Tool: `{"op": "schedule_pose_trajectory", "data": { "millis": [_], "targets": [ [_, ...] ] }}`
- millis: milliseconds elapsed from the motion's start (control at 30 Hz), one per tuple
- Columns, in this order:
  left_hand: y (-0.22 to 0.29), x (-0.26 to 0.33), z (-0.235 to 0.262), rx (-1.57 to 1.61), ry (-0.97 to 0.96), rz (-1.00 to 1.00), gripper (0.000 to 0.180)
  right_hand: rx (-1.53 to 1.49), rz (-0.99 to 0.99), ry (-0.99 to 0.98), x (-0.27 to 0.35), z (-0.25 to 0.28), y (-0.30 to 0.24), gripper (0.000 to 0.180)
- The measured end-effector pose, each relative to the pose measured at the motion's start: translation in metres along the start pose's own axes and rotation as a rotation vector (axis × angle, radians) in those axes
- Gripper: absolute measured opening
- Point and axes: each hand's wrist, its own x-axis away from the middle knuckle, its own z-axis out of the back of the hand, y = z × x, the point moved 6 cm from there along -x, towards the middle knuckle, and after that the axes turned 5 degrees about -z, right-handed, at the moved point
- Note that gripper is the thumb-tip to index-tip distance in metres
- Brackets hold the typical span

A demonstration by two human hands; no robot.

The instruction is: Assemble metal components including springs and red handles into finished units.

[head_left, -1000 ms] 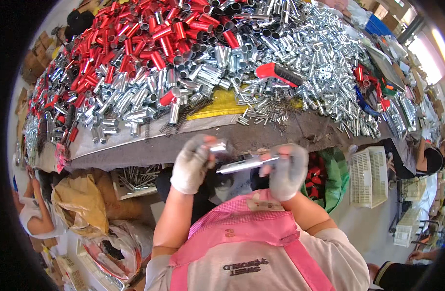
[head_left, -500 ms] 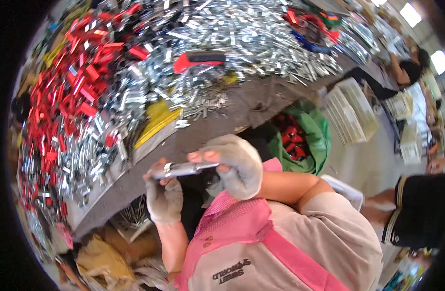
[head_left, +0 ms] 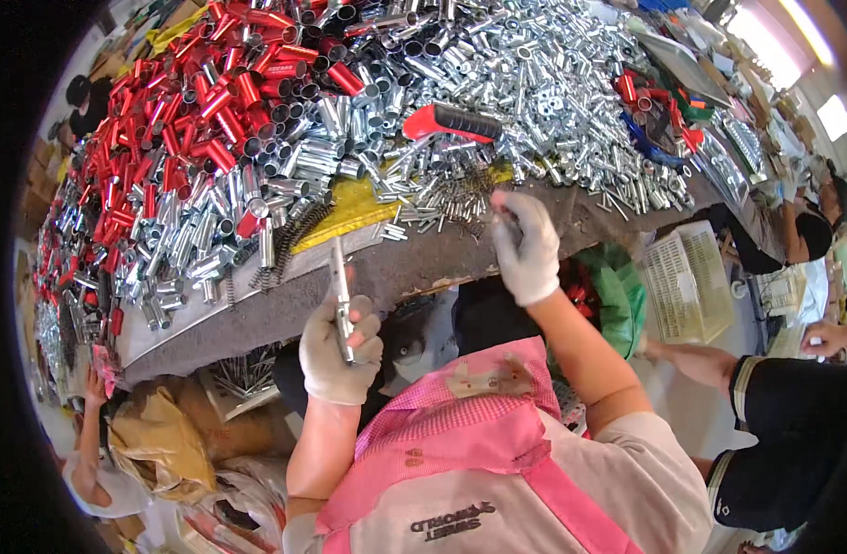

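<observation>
My left hand [head_left: 338,353], in a white glove, grips a thin silver metal rod [head_left: 338,294] that points up toward the table edge. My right hand [head_left: 525,245], also gloved, reaches out over the grey table [head_left: 423,268] to a scatter of small dark springs and pins [head_left: 456,198]; its fingertips are pinched together there, and I cannot tell whether they hold a piece. A red-and-black handled tool [head_left: 451,120] lies just beyond.
Heaps of red tubes [head_left: 193,102] and silver tubes [head_left: 534,83] cover the table. A yellow cloth [head_left: 350,208] lies near the edge. A white basket [head_left: 687,282] and green bag [head_left: 617,295] sit below right. Other people stand at right [head_left: 784,434] and left [head_left: 86,462].
My hands have parted: both held the rod together before; now the left alone keeps it upright and the right has reached forward to the small parts on the table.
</observation>
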Motion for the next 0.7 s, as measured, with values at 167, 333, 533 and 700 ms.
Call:
{"op": "schedule_pose_trajectory", "data": {
  "millis": [167, 333, 533, 700],
  "targets": [
    [-0.012, -0.011, 0.000, -0.411, 0.051, -0.045, 0.023, 0.377, 0.017, -0.264, -0.024, -0.038, 0.042, 0.040],
    [-0.014, -0.017, -0.005, -0.553, -0.001, -0.034, 0.027, 0.269, -0.074, -0.268, -0.030, -0.040, 0.067, 0.034],
    [-0.013, -0.019, 0.009, -0.418, 0.057, 0.002, 0.031, 0.277, -0.032, -0.274, -0.024, -0.044, 0.057, 0.033],
    [-0.017, -0.018, 0.001, -0.483, -0.059, 0.000, 0.037, 0.401, -0.009, -0.296, -0.023, -0.041, 0.061, 0.032]
  ]
}}
